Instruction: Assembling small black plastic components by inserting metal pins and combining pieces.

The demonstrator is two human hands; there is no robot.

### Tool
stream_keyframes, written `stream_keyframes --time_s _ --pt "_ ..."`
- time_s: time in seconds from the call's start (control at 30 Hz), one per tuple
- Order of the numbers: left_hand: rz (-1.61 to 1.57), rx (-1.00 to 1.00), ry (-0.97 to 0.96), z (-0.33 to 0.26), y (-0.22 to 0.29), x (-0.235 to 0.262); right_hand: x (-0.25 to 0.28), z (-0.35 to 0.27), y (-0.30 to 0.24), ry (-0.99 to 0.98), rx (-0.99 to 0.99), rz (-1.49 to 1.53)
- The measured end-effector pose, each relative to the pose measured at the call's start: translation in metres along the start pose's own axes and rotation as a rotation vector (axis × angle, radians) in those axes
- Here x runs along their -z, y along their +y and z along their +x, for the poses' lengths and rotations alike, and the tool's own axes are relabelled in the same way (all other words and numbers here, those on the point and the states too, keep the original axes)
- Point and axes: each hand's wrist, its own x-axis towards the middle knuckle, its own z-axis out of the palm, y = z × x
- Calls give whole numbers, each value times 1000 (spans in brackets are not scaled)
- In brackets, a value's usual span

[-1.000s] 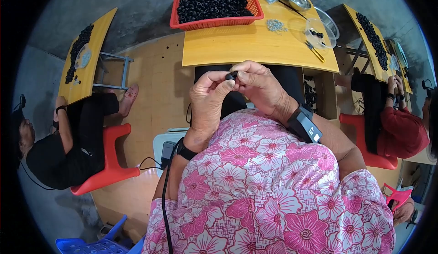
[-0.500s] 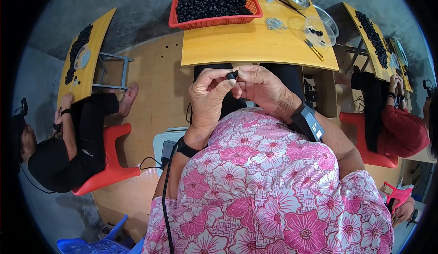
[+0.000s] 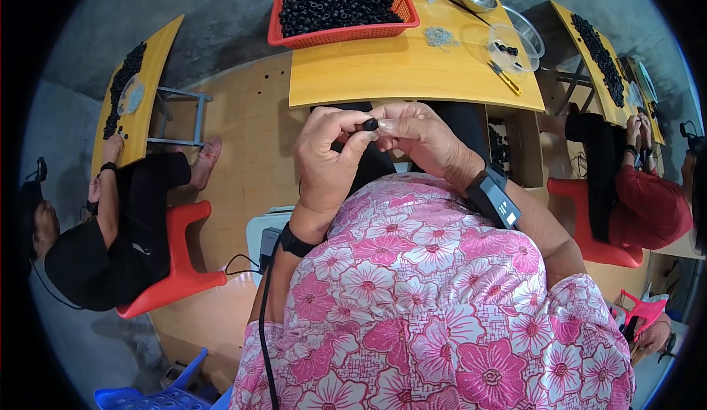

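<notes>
My left hand (image 3: 328,163) and right hand (image 3: 420,141) meet fingertip to fingertip, both pinching one small black bead (image 3: 370,124) between them, above the counter (image 3: 383,78) edge.

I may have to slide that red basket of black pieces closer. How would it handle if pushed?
The red basket is heaped with small black pieces, so it probably feels heavy for its size. Its wide, low shape should slide on the yellow table rather than tip. The mesh walls look like thin plastic and may flex; a jolt could spill pieces off the heap.
</notes>
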Motion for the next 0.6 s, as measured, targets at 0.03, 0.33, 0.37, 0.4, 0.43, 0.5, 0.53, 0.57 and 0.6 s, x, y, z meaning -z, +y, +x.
stream_keyframes --time_s 0.03,0.33,0.37,0.4,0.43,0.5,0.53,0.57,0.6 --pt "0 0 -1 1 2 1 -1 0 0 11 21 -16" --pt "-37 -29 20 -1 -3 -2 2 -5 -2 -15 -63 65" --pt "-53 -23 23 -3 -4 -2 2 -5 -1 -18 -66 65" --pt "-68 -17 27 -4 -5 -2 3 -5 -1 -30 -89 81" --pt "-67 -14 30 -5 -5 -1 4 -4 0 -43 -113 98" --pt "-62 -31 27 -5 -8 -3 7 -5 -1 -57 -123 109" --pt "-62 -31 28 -6 -10 -4 8 -6 -1 -72 -132 120" --pt "-92 -19 29 -6 -11 -6 8 -6 0 -73 -132 119" --pt "-123 -8 29 -6 -12 -6 8 -6 0 -74 -120 121"
